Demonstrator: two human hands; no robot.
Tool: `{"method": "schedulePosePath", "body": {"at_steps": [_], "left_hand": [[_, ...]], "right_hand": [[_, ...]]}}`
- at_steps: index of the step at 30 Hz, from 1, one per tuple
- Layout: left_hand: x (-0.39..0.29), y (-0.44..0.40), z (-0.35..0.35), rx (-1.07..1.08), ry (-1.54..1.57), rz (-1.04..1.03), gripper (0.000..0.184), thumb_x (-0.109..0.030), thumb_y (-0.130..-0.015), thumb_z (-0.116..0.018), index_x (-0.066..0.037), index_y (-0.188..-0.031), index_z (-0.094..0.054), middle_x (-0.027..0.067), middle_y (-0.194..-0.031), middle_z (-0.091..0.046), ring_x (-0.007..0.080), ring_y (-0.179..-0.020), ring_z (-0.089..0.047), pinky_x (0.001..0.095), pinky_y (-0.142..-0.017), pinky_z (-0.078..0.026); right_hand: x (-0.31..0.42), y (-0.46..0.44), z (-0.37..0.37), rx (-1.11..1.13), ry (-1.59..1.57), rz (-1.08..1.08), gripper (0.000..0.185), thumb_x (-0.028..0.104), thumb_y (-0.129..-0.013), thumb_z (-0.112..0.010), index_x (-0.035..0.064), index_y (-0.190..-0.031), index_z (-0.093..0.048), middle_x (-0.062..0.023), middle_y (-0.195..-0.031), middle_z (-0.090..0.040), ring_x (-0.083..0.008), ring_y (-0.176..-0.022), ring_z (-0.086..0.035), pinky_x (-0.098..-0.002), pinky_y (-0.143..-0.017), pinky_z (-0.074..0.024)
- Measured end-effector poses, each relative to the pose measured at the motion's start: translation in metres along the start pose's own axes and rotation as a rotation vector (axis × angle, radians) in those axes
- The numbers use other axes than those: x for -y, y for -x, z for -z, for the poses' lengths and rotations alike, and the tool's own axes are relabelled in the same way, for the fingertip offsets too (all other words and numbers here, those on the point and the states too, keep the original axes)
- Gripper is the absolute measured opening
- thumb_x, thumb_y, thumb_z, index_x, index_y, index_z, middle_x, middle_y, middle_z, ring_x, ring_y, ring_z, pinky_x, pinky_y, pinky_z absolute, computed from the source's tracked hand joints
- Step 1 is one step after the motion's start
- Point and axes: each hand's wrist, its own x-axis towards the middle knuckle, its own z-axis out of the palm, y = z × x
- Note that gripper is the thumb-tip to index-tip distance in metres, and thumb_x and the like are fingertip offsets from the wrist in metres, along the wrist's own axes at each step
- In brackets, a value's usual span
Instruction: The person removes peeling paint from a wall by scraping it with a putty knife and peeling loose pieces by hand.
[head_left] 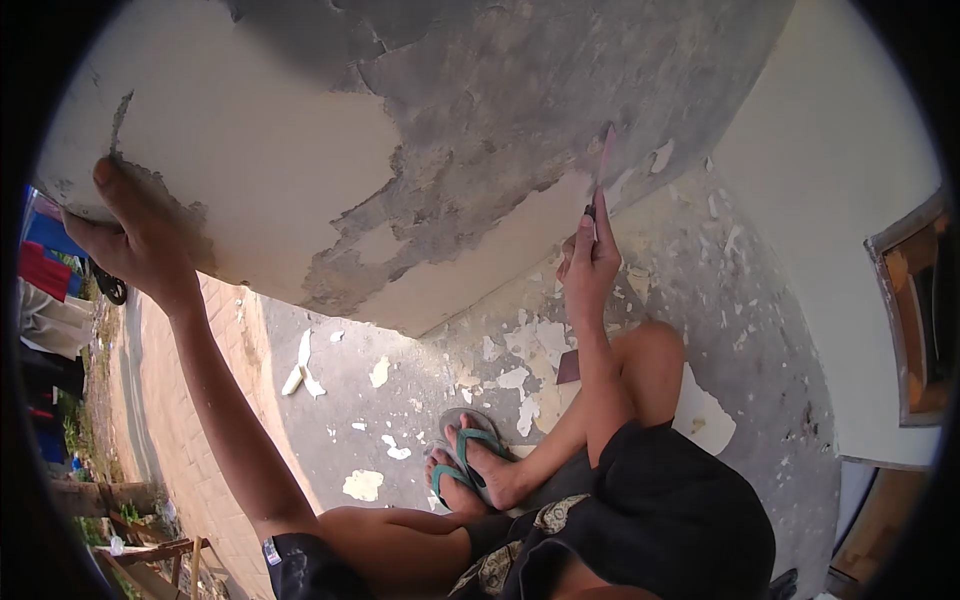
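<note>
My right hand is closed around the short dark handle of a scraper. Its thin blade, seen nearly edge-on, lies against the lower part of a wall. Cream paint on that wall is partly peeled, with a large patch of rough grey plaster showing around the blade. At the wall's left edge, my left hand rests with thumb and fingers apart, holding no tool; some of its fingers are partly hidden.
Paint flakes litter the grey floor around my sandalled feet. A small dark red piece lies beside my right leg. Another pale wall with wooden frames stands at right. Brick paving and hanging cloths are at left.
</note>
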Motion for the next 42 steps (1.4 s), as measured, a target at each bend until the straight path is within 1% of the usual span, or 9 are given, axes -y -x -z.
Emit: {"method": "schedulePosePath", "body": {"at_steps": [8,18,22,25,29,32,34,39,42], "left_hand": [[-0.001,0.003,0.002,0.039,-0.004,-0.031,0.084,-0.063,-0.089,-0.05,0.004,-0.137,-0.033,0.0206,-0.118,-0.053,0.0297,-0.109,-0.058,0.0383,-0.091,-0.05],[0.029,0.0,0.007,0.098,-0.044,0.08,0.08,-0.059,-0.09,-0.051,0.005,-0.134,-0.034,0.0231,-0.121,-0.053,0.0316,-0.108,-0.06,0.0399,-0.087,-0.053],[0.031,-0.003,0.001,0.036,0.056,0.024,0.051,-0.039,-0.097,-0.05,0.005,-0.122,-0.051,0.0174,-0.116,-0.061,0.0227,-0.1,-0.061,0.0347,-0.086,-0.051],[0.019,0.001,0.003,0.042,0.057,-0.002,0.044,-0.031,-0.098,-0.05,0.006,-0.121,-0.05,0.0179,-0.116,-0.06,0.0225,-0.099,-0.061,0.0339,-0.084,-0.052],[0.041,-0.012,0.011,0.153,-0.061,-0.078,0.065,-0.047,-0.096,-0.047,0.007,-0.129,-0.03,0.0272,-0.118,-0.051,0.0322,-0.102,-0.061,0.0394,-0.081,-0.057],[0.023,0.005,0.006,0.059,0.032,-0.003,0.042,-0.029,-0.098,-0.048,0.005,-0.121,-0.051,0.0181,-0.115,-0.06,0.0229,-0.097,-0.061,0.0341,-0.083,-0.052],[0.016,-0.001,-0.002,-0.039,0.094,-0.004,0.033,-0.02,-0.099,-0.049,0.005,-0.116,-0.061,0.0133,-0.112,-0.065,0.0181,-0.094,-0.062,0.0316,-0.084,-0.049],[0.065,-0.008,0.014,0.032,-0.016,0.03,0.029,-0.015,-0.096,-0.051,0.006,-0.112,-0.063,0.0127,-0.108,-0.066,0.0179,-0.091,-0.063,0.032,-0.083,-0.051],[0.043,-0.007,0.007,-0.007,0.026,0.041,0.023,-0.009,-0.094,-0.054,0.006,-0.108,-0.064,0.0127,-0.107,-0.067,0.0181,-0.09,-0.063,0.0316,-0.082,-0.052]], "right_hand": [[-0.053,0.045,0.009,0.183,0.227,0.053,0.044,0.014,-0.099,-0.048,0.0117,-0.143,-0.042,0.0002,-0.085,-0.064,-0.004,-0.056,-0.037,-0.0209,-0.052,-0.0356],[-0.06,0.024,0.046,0.102,0.642,0.466,0.043,0.017,-0.098,-0.051,0.0159,-0.14,-0.047,-0.0104,-0.065,-0.059,-0.009,-0.047,-0.044,-0.0266,-0.046,-0.0395],[-0.069,0.01,0.04,0.137,0.576,0.44,0.043,0.018,-0.098,-0.052,0.0159,-0.14,-0.047,-0.0118,-0.071,-0.064,-0.0073,-0.05,-0.046,-0.0259,-0.048,-0.0409],[-0.067,0.02,0.041,0.113,0.555,0.393,0.043,0.017,-0.097,-0.053,0.0157,-0.14,-0.046,-0.0121,-0.075,-0.065,-0.0063,-0.052,-0.046,-0.0253,-0.05,-0.0415],[-0.066,0.005,0.039,0.083,0.559,0.499,0.043,0.015,-0.097,-0.053,0.0146,-0.139,-0.047,-0.0111,-0.075,-0.064,-0.006,-0.055,-0.047,-0.0248,-0.052,-0.042],[-0.045,0.004,0.033,0.073,0.53,0.238,0.042,0.012,-0.095,-0.054,0.0132,-0.137,-0.05,-0.0129,-0.09,-0.07,-0.0055,-0.059,-0.052,-0.0248,-0.055,-0.0446],[-0.064,0.008,0.038,0.06,0.583,0.509,0.042,0.011,-0.095,-0.055,0.0132,-0.137,-0.051,-0.012,-0.086,-0.07,-0.0055,-0.057,-0.049,-0.0239,-0.053,-0.0433],[-0.051,0.001,0.04,0.068,0.605,0.314,0.044,0.01,-0.094,-0.056,0.015,-0.137,-0.051,-0.0134,-0.08,-0.069,-0.0074,-0.052,-0.052,-0.0241,-0.051,-0.0439],[-0.072,-0.001,0.048,0.061,0.605,0.503,0.044,0.01,-0.094,-0.056,0.0159,-0.137,-0.05,-0.0119,-0.071,-0.064,-0.0081,-0.05,-0.044,-0.0236,-0.048,-0.0408]]}}
